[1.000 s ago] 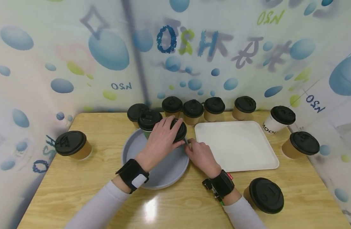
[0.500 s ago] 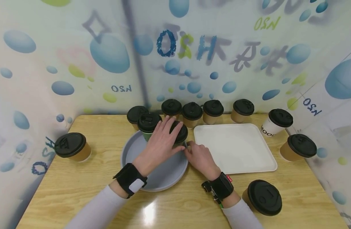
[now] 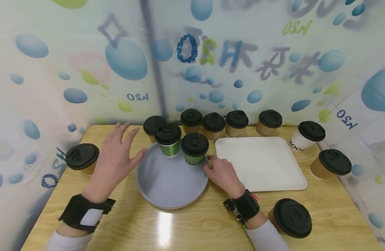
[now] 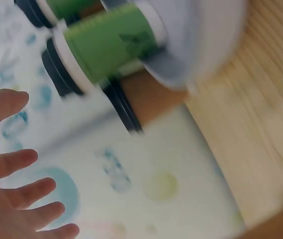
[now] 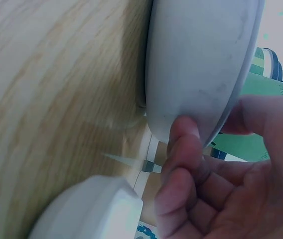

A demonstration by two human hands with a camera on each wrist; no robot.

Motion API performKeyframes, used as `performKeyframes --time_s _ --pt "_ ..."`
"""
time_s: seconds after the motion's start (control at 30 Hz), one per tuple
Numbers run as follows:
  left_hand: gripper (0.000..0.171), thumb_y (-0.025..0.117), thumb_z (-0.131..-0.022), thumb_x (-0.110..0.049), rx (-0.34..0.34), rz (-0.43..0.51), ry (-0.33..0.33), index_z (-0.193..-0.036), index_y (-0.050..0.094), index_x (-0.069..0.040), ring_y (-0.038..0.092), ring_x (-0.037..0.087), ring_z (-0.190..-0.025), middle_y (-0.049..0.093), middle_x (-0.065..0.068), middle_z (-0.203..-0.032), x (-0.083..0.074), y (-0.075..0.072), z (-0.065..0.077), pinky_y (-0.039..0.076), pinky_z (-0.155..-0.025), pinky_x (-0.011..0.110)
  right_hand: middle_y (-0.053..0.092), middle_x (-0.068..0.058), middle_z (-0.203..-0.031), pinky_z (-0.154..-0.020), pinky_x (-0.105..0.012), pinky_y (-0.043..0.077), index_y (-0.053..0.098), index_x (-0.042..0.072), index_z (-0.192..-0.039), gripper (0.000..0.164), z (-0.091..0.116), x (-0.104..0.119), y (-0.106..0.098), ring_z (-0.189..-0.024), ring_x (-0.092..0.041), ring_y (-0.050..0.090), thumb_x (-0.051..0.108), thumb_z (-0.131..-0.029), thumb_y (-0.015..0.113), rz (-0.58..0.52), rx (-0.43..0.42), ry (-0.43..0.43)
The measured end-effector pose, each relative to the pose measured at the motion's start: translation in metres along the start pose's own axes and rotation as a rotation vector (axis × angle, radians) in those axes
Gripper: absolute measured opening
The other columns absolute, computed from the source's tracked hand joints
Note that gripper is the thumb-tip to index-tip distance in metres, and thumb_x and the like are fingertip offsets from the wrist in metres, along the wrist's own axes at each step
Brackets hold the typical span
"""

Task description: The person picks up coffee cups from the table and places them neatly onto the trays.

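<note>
Two green paper cups with black lids stand on a round grey-blue tray (image 3: 167, 188): one green cup (image 3: 169, 141) at its back and the other green cup (image 3: 194, 148) at its back right. My left hand (image 3: 112, 164) is in the air left of the tray, fingers spread, holding nothing. Behind that hand, partly hidden, a brown cup (image 3: 81, 157) with a black lid stands on the table. At the tray's right edge my right hand (image 3: 222, 172) pinches the rim; in the right wrist view its thumb is inside the tray wall (image 5: 201, 64) and its curled fingers (image 5: 181, 144) outside.
A white rectangular tray (image 3: 261, 167) lies right of the round one. Several brown lidded cups line the back edge, among them one brown cup (image 3: 213, 127). A white cup (image 3: 305, 136), a brown cup (image 3: 328, 164) and another lidded cup (image 3: 291, 218) stand at the right.
My left hand has let go of the right-hand green cup and moved left, off the tray. The right hand stays on the tray's rim. The head view has shifted slightly.
</note>
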State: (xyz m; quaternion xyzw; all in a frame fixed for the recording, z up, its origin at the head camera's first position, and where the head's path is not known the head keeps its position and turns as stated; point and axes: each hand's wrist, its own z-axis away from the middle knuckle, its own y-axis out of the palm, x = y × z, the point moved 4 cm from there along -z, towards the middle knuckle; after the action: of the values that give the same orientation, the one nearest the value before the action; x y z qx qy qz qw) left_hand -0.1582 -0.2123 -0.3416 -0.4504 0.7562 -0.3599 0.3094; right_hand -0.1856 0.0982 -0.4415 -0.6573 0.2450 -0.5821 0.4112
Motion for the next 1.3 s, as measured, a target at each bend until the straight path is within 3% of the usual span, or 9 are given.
performKeyframes --time_s 0.23,0.43,0.53,0.87,1.3 --pt "0.065 0.084 -0.083 -0.019 0.006 -0.041 -0.182 -0.134 0.057 0.012 0.045 0.058 -0.129 0.047 0.038 -0.142 0.06 -0.016 0.022 0.038 -0.101 0.072 0.045 0.004 -0.057 -0.049 -0.03 0.032 0.067 -0.002 -0.127 0.038 0.001 0.001 -0.001 -0.052 -0.015 0.047 0.023 -0.098 0.062 0.001 0.0 0.008" --pt "0.073 0.073 -0.095 -0.029 0.157 0.005 -0.427 -0.148 0.042 0.012 0.032 0.062 -0.135 0.028 0.042 -0.152 0.107 -0.02 0.04 0.029 -0.101 0.076 0.048 0.003 -0.057 -0.048 -0.029 0.034 0.066 -0.003 -0.128 0.039 0.004 0.001 0.0 -0.052 -0.014 0.048 0.022 -0.099 0.062 0.014 -0.002 0.002" --pt "0.079 0.068 -0.098 -0.035 0.208 0.021 -0.502 -0.152 0.036 0.012 0.027 0.064 -0.137 0.02 0.044 -0.155 0.122 -0.02 0.05 0.027 -0.101 0.079 0.051 0.003 -0.058 -0.048 -0.029 0.035 0.065 -0.004 -0.131 0.042 0.005 0.0 0.0 -0.052 -0.014 0.048 0.023 -0.099 0.062 0.022 -0.007 0.0" --pt "0.095 0.067 -0.097 -0.049 0.273 0.053 -0.556 -0.155 0.027 0.014 0.023 0.067 -0.138 0.014 0.048 -0.154 0.141 -0.017 0.061 0.027 -0.102 0.079 0.053 0.004 -0.059 -0.048 -0.029 0.034 0.065 -0.002 -0.133 0.043 0.01 -0.005 -0.006 -0.052 -0.013 0.049 0.024 -0.1 0.061 0.013 -0.015 0.034" --pt "0.109 0.066 -0.094 -0.06 0.388 0.086 -0.614 -0.162 0.012 0.005 0.032 0.072 -0.125 0.02 0.052 -0.146 0.153 -0.007 0.071 0.032 -0.095 0.081 0.054 0.004 -0.06 -0.049 -0.029 0.035 0.066 -0.003 -0.132 0.042 0.009 -0.002 -0.004 -0.052 -0.013 0.049 0.023 -0.1 0.061 0.008 -0.007 0.015"
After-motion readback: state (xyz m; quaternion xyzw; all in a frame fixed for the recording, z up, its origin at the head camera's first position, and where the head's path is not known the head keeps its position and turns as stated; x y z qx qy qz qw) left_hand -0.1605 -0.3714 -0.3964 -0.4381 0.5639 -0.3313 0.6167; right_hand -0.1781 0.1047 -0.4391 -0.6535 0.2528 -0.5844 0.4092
